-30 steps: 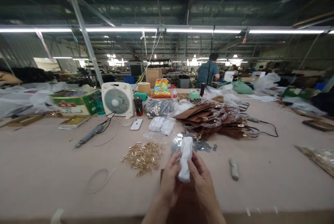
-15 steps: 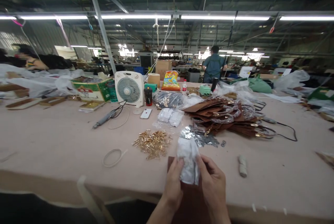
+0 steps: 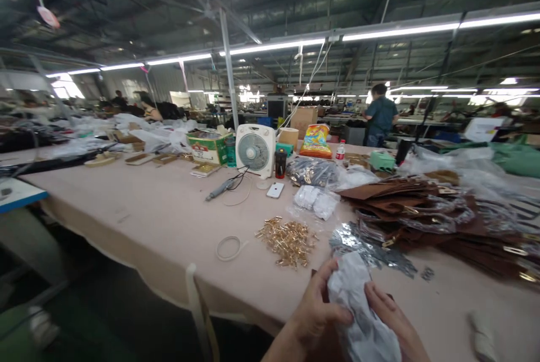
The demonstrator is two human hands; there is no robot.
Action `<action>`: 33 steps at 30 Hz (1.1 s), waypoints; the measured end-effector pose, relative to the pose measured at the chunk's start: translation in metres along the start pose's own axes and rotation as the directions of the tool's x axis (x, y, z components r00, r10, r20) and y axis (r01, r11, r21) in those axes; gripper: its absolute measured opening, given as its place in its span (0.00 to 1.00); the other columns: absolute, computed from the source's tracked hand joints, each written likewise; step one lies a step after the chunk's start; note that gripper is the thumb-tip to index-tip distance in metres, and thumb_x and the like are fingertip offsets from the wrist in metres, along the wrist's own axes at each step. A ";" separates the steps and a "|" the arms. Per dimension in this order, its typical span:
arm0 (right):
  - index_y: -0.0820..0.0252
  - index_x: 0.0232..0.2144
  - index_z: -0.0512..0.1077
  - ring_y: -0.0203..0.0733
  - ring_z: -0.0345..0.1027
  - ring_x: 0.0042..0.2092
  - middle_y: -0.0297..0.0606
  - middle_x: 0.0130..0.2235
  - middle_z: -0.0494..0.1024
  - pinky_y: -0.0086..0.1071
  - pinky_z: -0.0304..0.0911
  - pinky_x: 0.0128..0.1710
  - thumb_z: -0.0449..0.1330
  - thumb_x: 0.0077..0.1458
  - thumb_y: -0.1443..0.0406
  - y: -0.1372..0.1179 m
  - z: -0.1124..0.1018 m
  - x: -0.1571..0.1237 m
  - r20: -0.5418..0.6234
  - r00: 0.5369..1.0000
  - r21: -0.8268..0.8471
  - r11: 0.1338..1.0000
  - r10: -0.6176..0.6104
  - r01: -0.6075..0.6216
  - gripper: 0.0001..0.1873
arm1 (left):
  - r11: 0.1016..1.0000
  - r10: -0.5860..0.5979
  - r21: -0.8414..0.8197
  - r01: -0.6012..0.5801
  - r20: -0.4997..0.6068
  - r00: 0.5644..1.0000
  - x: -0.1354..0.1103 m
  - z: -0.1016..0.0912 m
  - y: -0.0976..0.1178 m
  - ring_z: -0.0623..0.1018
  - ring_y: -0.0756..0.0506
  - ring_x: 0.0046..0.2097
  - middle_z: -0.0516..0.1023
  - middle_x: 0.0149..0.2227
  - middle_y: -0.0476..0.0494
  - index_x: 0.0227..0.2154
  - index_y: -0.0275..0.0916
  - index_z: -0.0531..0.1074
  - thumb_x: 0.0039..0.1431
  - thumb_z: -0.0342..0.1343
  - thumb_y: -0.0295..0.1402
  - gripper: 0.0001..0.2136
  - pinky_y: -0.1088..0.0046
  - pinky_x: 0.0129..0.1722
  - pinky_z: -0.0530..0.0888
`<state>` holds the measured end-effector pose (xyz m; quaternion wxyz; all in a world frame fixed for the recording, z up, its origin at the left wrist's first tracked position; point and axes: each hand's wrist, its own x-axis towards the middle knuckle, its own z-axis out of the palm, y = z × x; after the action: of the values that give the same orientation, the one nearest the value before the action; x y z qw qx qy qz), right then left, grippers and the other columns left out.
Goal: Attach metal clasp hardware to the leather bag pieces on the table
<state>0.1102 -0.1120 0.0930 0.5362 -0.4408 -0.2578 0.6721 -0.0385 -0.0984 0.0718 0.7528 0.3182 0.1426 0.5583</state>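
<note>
Between both hands is a white, crumpled paper-like bundle (image 3: 358,300) at the table's near edge. My left hand (image 3: 316,311) wraps its left side, thumb across the front. On its right side my right hand (image 3: 390,317) presses with bent fingers. What lies inside the white wrapping is hidden. A little brown material (image 3: 327,345) shows beneath the bundle. Just beyond the hands lie a pile of small gold metal fittings (image 3: 289,241) and a spread of flat silver metal pieces (image 3: 371,249).
Brown bag pieces with plastic-wrapped handles (image 3: 422,210) are stacked at the right. Farther back stand a white fan (image 3: 255,151), a dark bottle (image 3: 280,163) and a phone (image 3: 275,190). A corded tool (image 3: 219,188) and a white tape loop (image 3: 228,248) lie left. Another person (image 3: 379,114) stands far behind.
The view has swung left, so the table things appear farther right. Both hands and the white bundle now sit lower and nearer; the left fingers have moved up around the bundle's upper end.
</note>
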 end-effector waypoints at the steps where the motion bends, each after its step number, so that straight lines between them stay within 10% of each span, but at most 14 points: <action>1: 0.58 0.49 0.81 0.61 0.82 0.41 0.47 0.44 0.85 0.43 0.79 0.37 0.80 0.38 0.51 0.002 -0.003 0.004 0.002 1.000 -0.011 1.000 0.002 -0.002 0.36 | 0.999 0.003 -0.033 -0.003 0.000 1.000 -0.001 0.000 -0.001 0.82 0.35 0.48 0.83 0.46 0.37 0.56 0.39 0.74 0.28 0.76 0.25 0.43 0.69 0.43 0.76; 7: 0.53 0.53 0.79 0.62 0.82 0.44 0.45 0.46 0.85 0.44 0.79 0.41 0.79 0.41 0.51 0.012 -0.014 0.019 -0.019 0.998 0.017 0.998 -0.056 0.056 0.37 | 0.995 0.092 0.069 -0.079 -0.225 0.970 -0.010 0.004 -0.003 0.77 0.47 0.32 0.80 0.32 0.45 0.37 0.37 0.71 0.28 0.78 0.27 0.29 0.76 0.33 0.70; 14: 0.52 0.58 0.74 0.60 0.72 0.60 0.43 0.59 0.78 0.44 0.73 0.55 0.76 0.48 0.50 0.038 0.013 0.024 0.081 0.960 -0.119 0.954 -0.268 0.276 0.37 | 0.878 0.470 0.354 -0.321 -0.515 0.717 0.019 -0.006 0.008 0.70 0.50 0.30 0.74 0.29 0.51 0.32 0.39 0.69 0.53 0.66 0.39 0.12 0.76 0.32 0.69; 23: 0.57 0.39 0.80 0.48 0.77 0.40 0.35 0.37 0.84 0.34 0.76 0.36 0.77 0.36 0.55 0.028 0.054 0.089 -0.150 0.951 0.069 0.956 -0.272 0.285 0.25 | 0.807 0.536 0.516 -0.289 -0.433 0.725 0.076 -0.035 0.070 0.75 0.47 0.33 0.78 0.33 0.45 0.37 0.35 0.77 0.56 0.63 0.49 0.19 0.74 0.33 0.72; 33: 0.56 0.43 0.83 0.48 0.76 0.47 0.39 0.44 0.85 0.34 0.74 0.39 0.74 0.36 0.58 0.018 0.070 0.149 -0.112 0.932 0.048 0.935 -0.343 0.350 0.27 | 0.481 0.612 0.851 -0.211 -0.154 0.776 0.127 -0.105 0.155 0.72 0.47 0.29 0.77 0.26 0.47 0.27 0.35 0.79 0.50 0.63 0.36 0.09 0.74 0.30 0.69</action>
<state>0.0351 0.0329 0.0651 0.6734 -0.4039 -0.2811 0.5518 -0.1722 0.0805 0.1086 0.3132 0.5088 0.4576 0.6585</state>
